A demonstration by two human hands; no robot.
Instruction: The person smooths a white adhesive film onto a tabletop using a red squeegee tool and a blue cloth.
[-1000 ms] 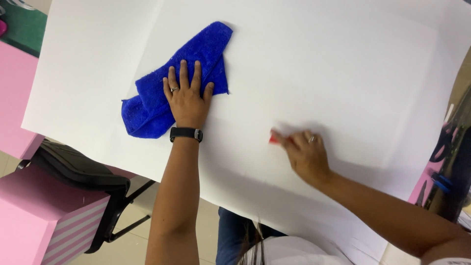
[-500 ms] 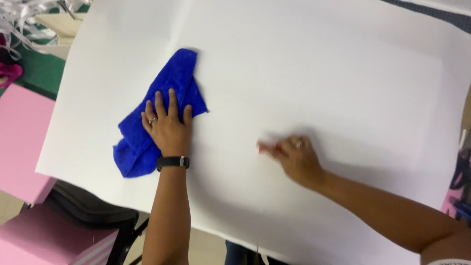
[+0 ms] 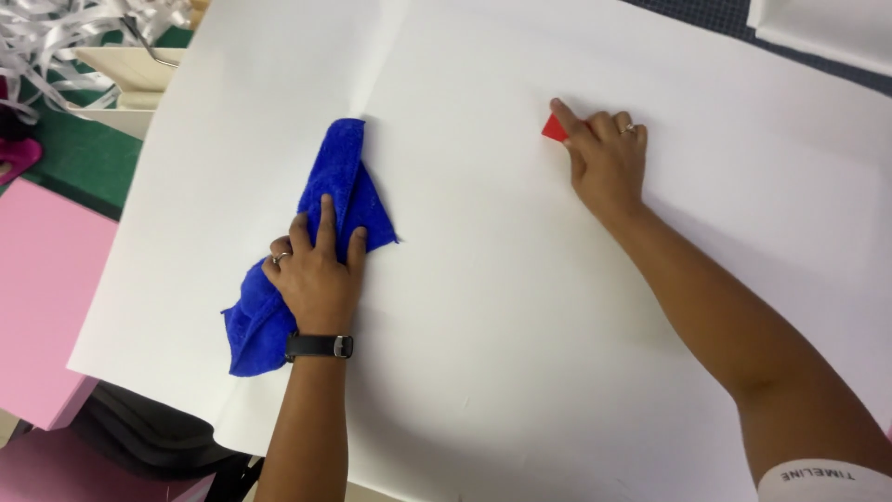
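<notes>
White sheet material (image 3: 520, 307), smooth, matte and broad, covers nearly the whole work surface, with one faint vertical crease running up from beside the blue cloth.

On that sheet the left hand (image 3: 316, 274) lies flat, palm down and fingers spread, pressing on a blue cloth (image 3: 339, 186) rather than closing around it. The cloth is a soft, napped textile bunched into a long, rumpled strip; one end reaches beyond the fingertips, the other bulges out from under the heel of the hand toward the sheet's near edge. A ring shows on one finger, and a black wristwatch (image 3: 319, 346) bands the wrist just behind the hand.

Well apart from it, farther up the sheet, the right hand (image 3: 609, 158) is stretched out with fingers curled over a small red wedge-shaped tool (image 3: 554, 128), held against the paper. Only a flat red corner shows ahead of the fingertips; the rest is hidden under the hand, so how it is gripped cannot be told exactly. This hand also wears a ring.

Outward from the left hand, beyond the sheet's edge, stands a cream open box (image 3: 121, 88); its contents cannot be made out. Just past it lies a loose tangle of thin white paper strips (image 3: 56, 33) on a dark green mat (image 3: 84, 163). Nearer the wrist sit pink, flat-faced blocks (image 3: 42, 297) with something black (image 3: 149, 432) tucked below the sheet's edge.
</notes>
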